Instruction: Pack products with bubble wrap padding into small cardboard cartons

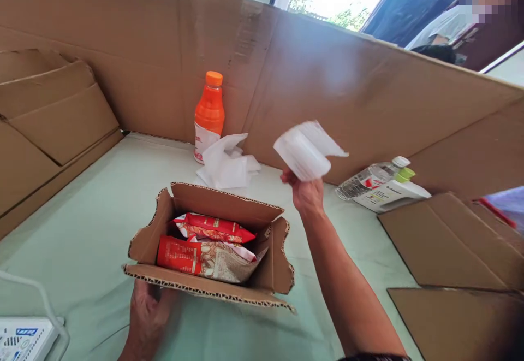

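Pale green table surface (90, 213), walled by tall cardboard sheets (327, 82); a bright window shows beyond. Left hand (147, 312) grips the near flap of the open cardboard box (213, 290), which holds red snack packets (204, 252). Right hand (307, 191), raised above the table, is clamped on a white wrapper (305, 151). An orange bottle (209, 112) stands at the back wall.

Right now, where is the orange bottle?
The orange bottle stands upright at the table's far edge against the cardboard wall, just left of the white wrapping, behind the open box.
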A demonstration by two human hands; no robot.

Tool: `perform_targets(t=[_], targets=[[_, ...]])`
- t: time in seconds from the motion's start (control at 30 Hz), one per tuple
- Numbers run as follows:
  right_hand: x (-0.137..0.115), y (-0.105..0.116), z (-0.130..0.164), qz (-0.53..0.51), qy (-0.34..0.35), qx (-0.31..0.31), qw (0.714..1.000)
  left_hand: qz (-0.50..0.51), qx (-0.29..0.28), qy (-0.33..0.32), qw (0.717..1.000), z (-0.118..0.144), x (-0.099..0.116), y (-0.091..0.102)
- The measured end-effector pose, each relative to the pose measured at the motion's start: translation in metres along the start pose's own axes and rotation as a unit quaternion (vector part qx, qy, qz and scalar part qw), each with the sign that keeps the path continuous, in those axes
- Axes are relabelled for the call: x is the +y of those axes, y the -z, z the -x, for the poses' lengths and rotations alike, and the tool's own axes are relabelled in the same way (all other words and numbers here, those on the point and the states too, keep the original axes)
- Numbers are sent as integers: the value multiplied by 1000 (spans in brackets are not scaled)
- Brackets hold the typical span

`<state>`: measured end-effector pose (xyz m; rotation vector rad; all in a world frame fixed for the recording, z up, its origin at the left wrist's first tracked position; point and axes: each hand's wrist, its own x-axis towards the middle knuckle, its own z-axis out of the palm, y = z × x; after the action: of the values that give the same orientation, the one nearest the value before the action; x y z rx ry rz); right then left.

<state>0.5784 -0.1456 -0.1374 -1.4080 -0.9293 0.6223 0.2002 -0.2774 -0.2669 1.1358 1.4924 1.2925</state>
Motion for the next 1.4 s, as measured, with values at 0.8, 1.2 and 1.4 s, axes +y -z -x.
perform_targets(t=[0.8,1.2,1.4], targets=[[19,23,229,190,59,-217,956,47,-49,-7,998,-6,64,-8],[63,-5,175,122,48,-6,991,66,-106,-97,987,-84,58,-107],[68,-1,181,114,31,-16,993,61,-86,-111,988,-75,39,-105]])
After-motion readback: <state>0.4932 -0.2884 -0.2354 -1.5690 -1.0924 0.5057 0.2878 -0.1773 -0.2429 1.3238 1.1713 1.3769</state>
